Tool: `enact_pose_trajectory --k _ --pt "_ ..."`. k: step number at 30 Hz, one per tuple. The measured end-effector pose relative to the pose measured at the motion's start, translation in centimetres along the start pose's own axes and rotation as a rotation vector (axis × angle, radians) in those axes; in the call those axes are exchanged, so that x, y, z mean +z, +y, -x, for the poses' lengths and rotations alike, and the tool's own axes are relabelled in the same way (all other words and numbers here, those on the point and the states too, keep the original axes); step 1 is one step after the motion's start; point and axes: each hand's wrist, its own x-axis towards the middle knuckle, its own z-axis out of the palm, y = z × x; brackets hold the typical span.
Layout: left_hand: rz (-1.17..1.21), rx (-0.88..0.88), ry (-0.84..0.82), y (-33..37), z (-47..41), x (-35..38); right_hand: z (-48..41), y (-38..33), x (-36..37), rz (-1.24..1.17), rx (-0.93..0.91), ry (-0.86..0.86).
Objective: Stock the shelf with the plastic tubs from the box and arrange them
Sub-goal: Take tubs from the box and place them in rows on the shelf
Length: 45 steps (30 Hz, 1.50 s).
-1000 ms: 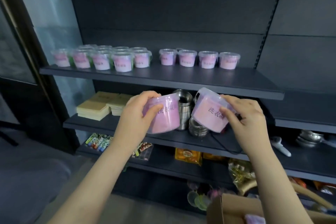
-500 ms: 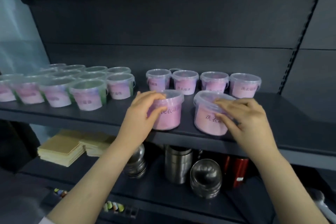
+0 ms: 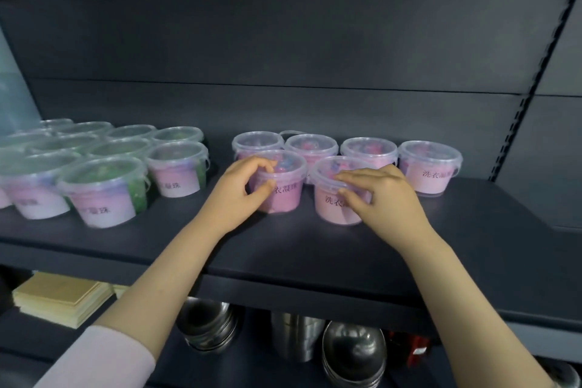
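The left hand curled round the rim of a pink, clear-lidded plastic tub, and the right hand pinched the lid edge of a second pink tub at its three o'clock, both standing on the dark grey shelf. A row of four matching tubs stood close at their twelve o'clock, so a hard push could have knocked it askew. Held so high, either tub might have tipped, or a stray forearm caught the green-filled tubs at nine o'clock.

I get one view only, from the head: it faces the shelf straight on, tilted a little down, close in, tubs mid-frame; a lower shelf shows at the near edge.
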Motion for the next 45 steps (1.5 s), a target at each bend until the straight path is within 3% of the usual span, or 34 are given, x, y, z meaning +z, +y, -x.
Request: enact_pose_trajectory --k 8,29,37,45 --pt "0.037 0.022 0.005 -2.2 -1.8 0.4 -0.7 0.9 2.2 -0.122 0.131 0.048" --pt "0.106 0.021 0.044 -3.4 -1.7 0.1 -0.2 -0.1 2.3 0.006 0.094 0.112" --pt "0.043 0.051 0.045 -3.6 -1.7 0.3 -0.3 0.0 2.7 0.002 0.103 0.092" --pt "-0.06 0.105 0.045 -3.2 -1.0 -1.2 -0.3 -3.9 -1.8 -0.006 0.251 0.003"
